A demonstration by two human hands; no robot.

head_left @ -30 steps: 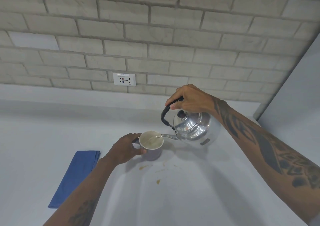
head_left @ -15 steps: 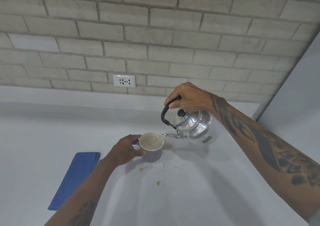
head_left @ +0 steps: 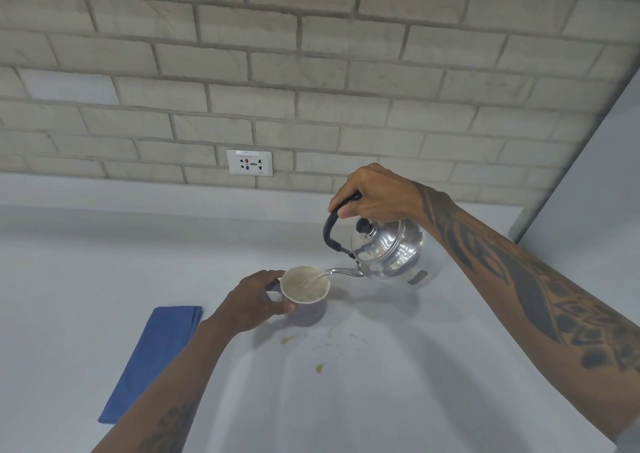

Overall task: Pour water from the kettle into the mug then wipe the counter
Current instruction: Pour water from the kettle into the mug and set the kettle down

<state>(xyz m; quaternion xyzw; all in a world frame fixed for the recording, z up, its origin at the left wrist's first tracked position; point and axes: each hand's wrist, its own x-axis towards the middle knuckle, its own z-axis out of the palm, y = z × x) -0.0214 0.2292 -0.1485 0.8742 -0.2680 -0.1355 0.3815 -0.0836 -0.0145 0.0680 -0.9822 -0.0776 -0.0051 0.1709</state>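
Fingers (head_left: pixel 341 210) of the right hand (head_left: pixel 375 192) are curled tight around the black handle (head_left: pixel 330 229) of the steel kettle (head_left: pixel 389 250), which hangs tilted above the counter (head_left: pixel 381 400) with its thin spout (head_left: pixel 343 272) at the mug's rim. Water runs in a thin stream (head_left: pixel 311 277) into the mug (head_left: pixel 304 295), which stands on the counter about midway between its back edge and front edge. The left hand (head_left: pixel 252 302) wraps the mug's near side, thumb and fingers closed on it. Compared with half a second ago, the kettle sits slightly higher and the pour continues; hands and mug have hardly shifted. Brown spill marks (head_left: pixel 289 340) lie just in front of the mug, another drop (head_left: pixel 319 368) nearer the front edge. A folded blue cloth (head_left: pixel 152 362) lies toward the counter's left side. The wall socket (head_left: pixel 249 163) carries a small label, too small to read.
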